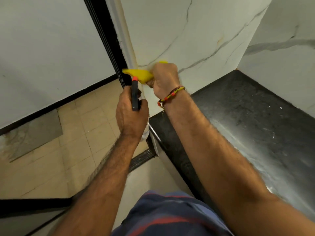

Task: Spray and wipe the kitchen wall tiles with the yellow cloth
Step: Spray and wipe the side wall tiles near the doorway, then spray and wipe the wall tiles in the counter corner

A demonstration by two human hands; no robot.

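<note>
yellow cloth (139, 74), one, soft and limp, bunched in the right hand (163, 79) and pressed on the marble-look wall tiles (196, 31) near the corner above the dark desk (247, 116); likely light, best gripped in a wad. one spray bottle (135, 94), rigid, probably slick if wet, left hand (131, 114) closed round its neck, nozzle toward the cloth.

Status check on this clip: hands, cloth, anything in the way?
Right hand shut on yellow cloth, pressed to wall tiles near the corner. Left hand shut on spray bottle, nozzle up by the cloth. Nothing in the way.
</note>
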